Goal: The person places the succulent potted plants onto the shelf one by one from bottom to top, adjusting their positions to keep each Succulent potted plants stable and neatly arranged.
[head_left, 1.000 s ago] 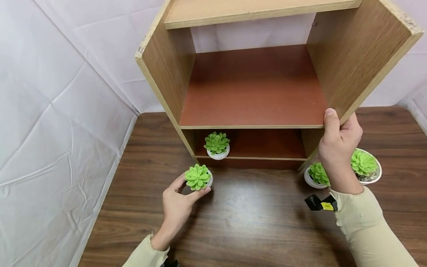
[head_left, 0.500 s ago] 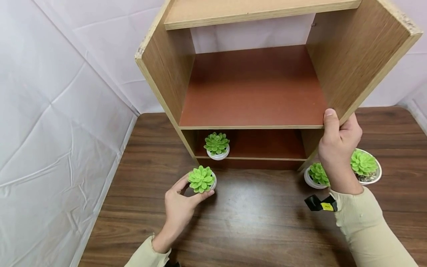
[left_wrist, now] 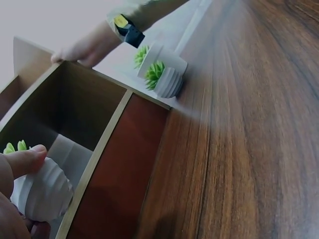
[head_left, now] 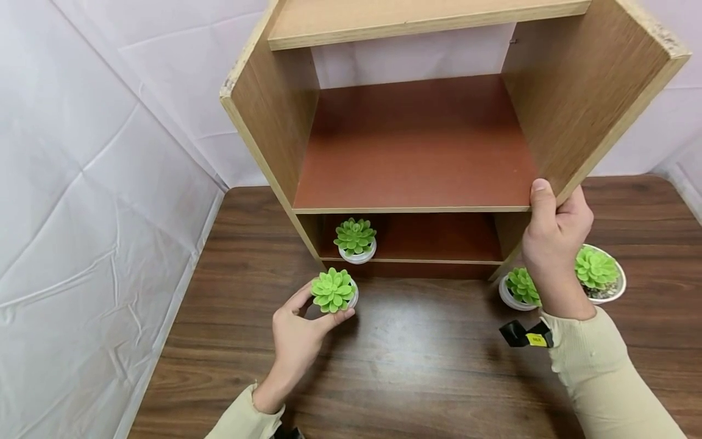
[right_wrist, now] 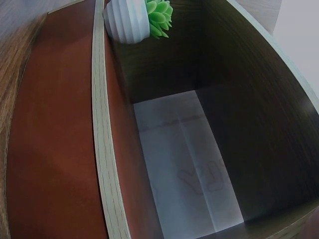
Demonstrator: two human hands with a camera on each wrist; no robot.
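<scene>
My left hand point(head_left: 298, 332) holds a small artificial succulent point(head_left: 333, 290) in a white ribbed pot point(left_wrist: 44, 191), thumb on one side and fingers on the other. The pot is in front of the lower left of a wooden shelf unit point(head_left: 411, 209). Just behind it, another potted succulent point(head_left: 355, 236) sits at the left front of the lower shelf, its pot point(right_wrist: 128, 21) near the edge. My right hand point(head_left: 556, 244) grips the unit's right side panel point(head_left: 598, 103), thumb at the end of the middle shelf point(head_left: 417, 146). The fingers behind the panel are partly hidden.
Right of the unit on the brown wood table point(head_left: 417, 378) stand a succulent in a round white pot point(head_left: 518, 301) and one in a larger oval pot point(head_left: 613, 292), both partly behind my right arm. White sheeting point(head_left: 99, 213) borders the table on the left and back.
My left hand has shifted slightly to the right with the succulent, which dipped a little and rose again. The right hand keeps its hold on the panel.
</scene>
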